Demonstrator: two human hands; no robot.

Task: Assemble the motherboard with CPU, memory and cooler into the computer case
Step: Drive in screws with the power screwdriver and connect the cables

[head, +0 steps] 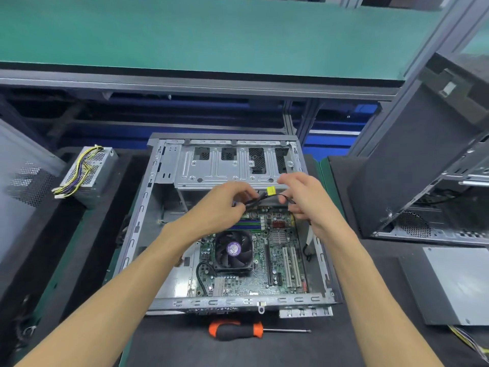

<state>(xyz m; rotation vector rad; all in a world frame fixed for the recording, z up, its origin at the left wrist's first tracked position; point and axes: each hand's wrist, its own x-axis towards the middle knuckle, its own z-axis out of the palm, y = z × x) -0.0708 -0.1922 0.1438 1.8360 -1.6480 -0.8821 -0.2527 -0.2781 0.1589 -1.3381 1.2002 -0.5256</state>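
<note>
green motherboard (267,263), fitted with a black cooler fan (234,251) bearing a round purple label and with green and blue memory slots (247,224), lies flat inside an open grey steel computer case (169,165) on a dark workbench mat (185,345). behind the case, an aluminium-framed shelf topped with a green mat (211,35) spans the station, with blue panels in the shadow beneath it. a silver perforated power supply (88,170) trailing yellow and black wires stands to the left of the case; a second black computer case (423,160) leans upright on the right, with a flat grey metal box (457,284) in front of it. an orange-and-black screwdriver (238,330) lies on the mat just in front of the case, its shaft pointing right. the writing on the fan label is too small to read.

both bare forearms reach in from the near edge over the board. the left hand (225,201) pinches a bundle of black cables (260,198) between thumb and fingertips. the right hand (308,196), fingers curled, holds the same bundle further along, just beside a yellow connector (271,191). the hands hover above the far edge of the board, below the case's drive bay plate (227,165).
</note>
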